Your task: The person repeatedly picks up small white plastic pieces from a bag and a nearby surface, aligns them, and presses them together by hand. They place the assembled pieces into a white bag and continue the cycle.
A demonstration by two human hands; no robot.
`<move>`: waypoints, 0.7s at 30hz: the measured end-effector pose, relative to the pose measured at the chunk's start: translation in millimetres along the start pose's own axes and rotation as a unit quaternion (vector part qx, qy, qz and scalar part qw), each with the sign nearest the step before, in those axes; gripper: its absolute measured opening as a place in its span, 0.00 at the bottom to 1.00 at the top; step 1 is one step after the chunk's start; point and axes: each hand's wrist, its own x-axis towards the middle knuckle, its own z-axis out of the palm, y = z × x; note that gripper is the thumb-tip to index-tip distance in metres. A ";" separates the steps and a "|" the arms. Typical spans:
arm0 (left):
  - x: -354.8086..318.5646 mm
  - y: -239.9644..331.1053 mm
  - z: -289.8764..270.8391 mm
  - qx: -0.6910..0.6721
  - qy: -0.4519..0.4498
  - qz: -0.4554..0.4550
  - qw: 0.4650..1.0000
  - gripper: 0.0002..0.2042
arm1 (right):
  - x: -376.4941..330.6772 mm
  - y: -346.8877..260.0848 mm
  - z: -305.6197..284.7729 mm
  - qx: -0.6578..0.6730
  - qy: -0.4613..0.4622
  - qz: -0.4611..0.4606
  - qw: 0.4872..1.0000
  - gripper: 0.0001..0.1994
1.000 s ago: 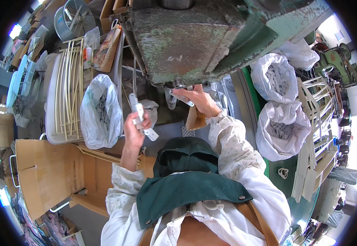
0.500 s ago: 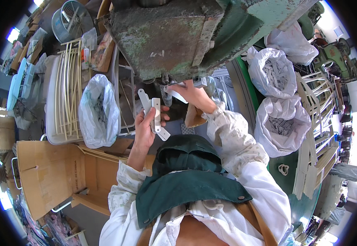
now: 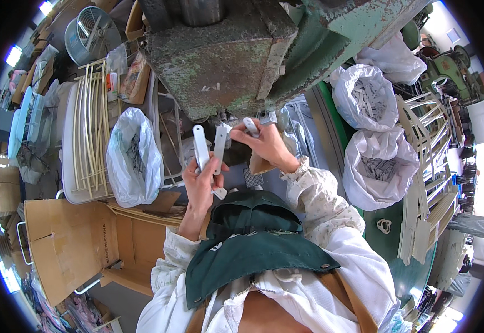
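Note:
My left hand (image 3: 198, 186) is closed round light-coloured flat metal strips (image 3: 202, 147) with rounded, holed ends. They stand up from between the thumb and fingers. Just to the right, my right hand (image 3: 267, 145) pinches another short strip (image 3: 250, 126), whose rounded end pokes out above the fingers. Both hands are close together in front of a worn green press (image 3: 214, 72), below its heavy head. The tooling under that head is mostly hidden by the head and my right hand.
An open white sack (image 3: 133, 158) with dark pieces stands at left. Two white sacks, one farther (image 3: 367, 100) and one nearer (image 3: 380, 166), hold strips on a green table (image 3: 405, 272) at right. An open cardboard box (image 3: 69, 244) is at lower left, and a fan (image 3: 92, 36) at far left.
My right hand has drawn back slightly from beneath the press head, with a strip end now showing in its fingers. The strips in my left hand have shifted and point more upright.

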 end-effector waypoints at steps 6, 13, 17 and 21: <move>33.4 11.0 8.0 0.108 -0.005 0.052 0.993 0.08 | 7.8 38.6 -2.0 -0.123 -0.040 -0.051 0.990 0.12; 42.1 2.2 -3.7 0.122 0.019 -0.012 0.992 0.08 | 5.6 19.6 -0.5 -0.033 -0.107 0.013 0.994 0.09; 37.5 4.4 -3.1 0.087 0.058 -0.038 0.994 0.07 | -9.3 17.0 5.2 0.020 -0.083 0.037 0.996 0.12; 40.7 2.1 -2.8 0.076 0.054 -0.005 0.996 0.07 | -4.5 22.1 -0.2 0.036 -0.078 0.043 0.995 0.11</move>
